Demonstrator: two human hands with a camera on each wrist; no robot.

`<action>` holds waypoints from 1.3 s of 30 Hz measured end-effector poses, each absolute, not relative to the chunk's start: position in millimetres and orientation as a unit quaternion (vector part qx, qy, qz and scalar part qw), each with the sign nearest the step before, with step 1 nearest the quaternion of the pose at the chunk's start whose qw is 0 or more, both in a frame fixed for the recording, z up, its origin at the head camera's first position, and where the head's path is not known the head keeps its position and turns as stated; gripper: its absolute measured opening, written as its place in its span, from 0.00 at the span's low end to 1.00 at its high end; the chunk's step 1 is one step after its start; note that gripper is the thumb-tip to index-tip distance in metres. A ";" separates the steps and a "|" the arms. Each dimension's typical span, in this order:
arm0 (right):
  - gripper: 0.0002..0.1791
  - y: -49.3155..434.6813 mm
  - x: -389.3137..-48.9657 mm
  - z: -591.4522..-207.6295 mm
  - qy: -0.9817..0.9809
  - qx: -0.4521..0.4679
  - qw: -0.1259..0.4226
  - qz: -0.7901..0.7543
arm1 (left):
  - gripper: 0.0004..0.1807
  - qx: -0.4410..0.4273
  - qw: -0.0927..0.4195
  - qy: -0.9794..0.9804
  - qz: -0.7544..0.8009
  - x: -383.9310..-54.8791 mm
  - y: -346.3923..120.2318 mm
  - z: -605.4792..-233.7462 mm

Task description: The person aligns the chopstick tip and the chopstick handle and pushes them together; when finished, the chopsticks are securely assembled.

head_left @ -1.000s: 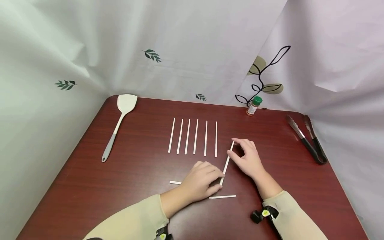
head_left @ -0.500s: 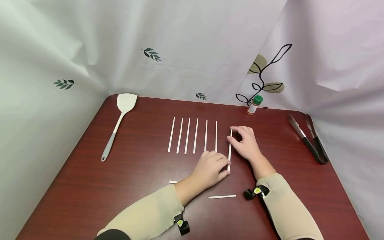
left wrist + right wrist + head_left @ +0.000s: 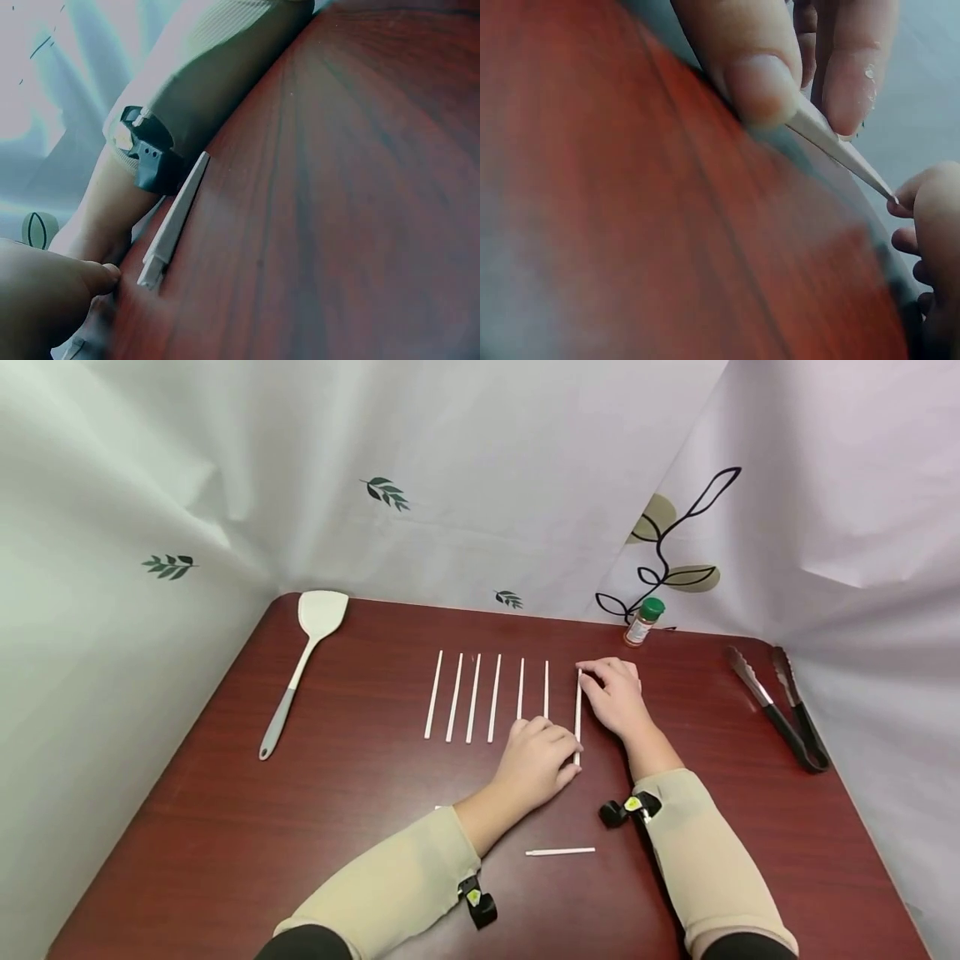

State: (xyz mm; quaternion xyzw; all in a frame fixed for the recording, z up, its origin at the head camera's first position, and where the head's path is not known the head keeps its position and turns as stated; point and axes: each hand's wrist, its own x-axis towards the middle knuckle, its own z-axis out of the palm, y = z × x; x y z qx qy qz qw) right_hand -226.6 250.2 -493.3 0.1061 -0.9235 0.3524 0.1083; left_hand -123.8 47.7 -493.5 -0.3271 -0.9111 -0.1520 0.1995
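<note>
Both hands hold one slim white stick (image 3: 578,714), which lies nearly front to back at the right end of a row. My right hand (image 3: 615,693) pinches its far end. At the near end, my left hand (image 3: 536,760) has it between thumb and fingers. In the right wrist view, the stick (image 3: 840,146) runs from the right thumb and fingers toward the left hand (image 3: 937,217). Several similar white sticks (image 3: 494,697) lie side by side to the left, two of them partly hidden behind the left hand.
Nearer the front lies a shorter-looking white stick (image 3: 560,852); its notched end shows in the left wrist view. Another stick's tip (image 3: 438,807) peeks out by the left sleeve. A white spatula (image 3: 307,652), a green-capped spice bottle (image 3: 641,625) and black-handled tongs (image 3: 783,714) lie around the table.
Both hands have carried the stick away from the front edge and turned it from a slant to nearly parallel with the row. The left hand now overlaps the row's right-hand sticks.
</note>
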 end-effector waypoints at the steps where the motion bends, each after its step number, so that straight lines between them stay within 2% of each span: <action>1: 0.19 249.7 -228.0 -492.8 -0.925 0.098 0.103 0.352 | 0.11 -0.325 0.200 -0.912 -0.150 -124.9 48.4 -493.5; 10: 0.18 242.3 -237.6 -491.2 -0.937 0.056 0.071 0.337 | 0.10 -0.313 0.197 -0.917 -0.147 -130.6 50.1 -492.9; 21: 0.18 240.1 -237.6 -491.9 -0.939 0.040 0.088 0.330 | 0.10 -0.307 0.200 -0.919 -0.144 -132.9 53.3 -493.9; 39: 0.23 240.9 -232.7 -488.8 -0.948 0.053 0.073 0.307 | 0.10 -0.301 0.199 -0.920 -0.154 -132.3 54.2 -495.2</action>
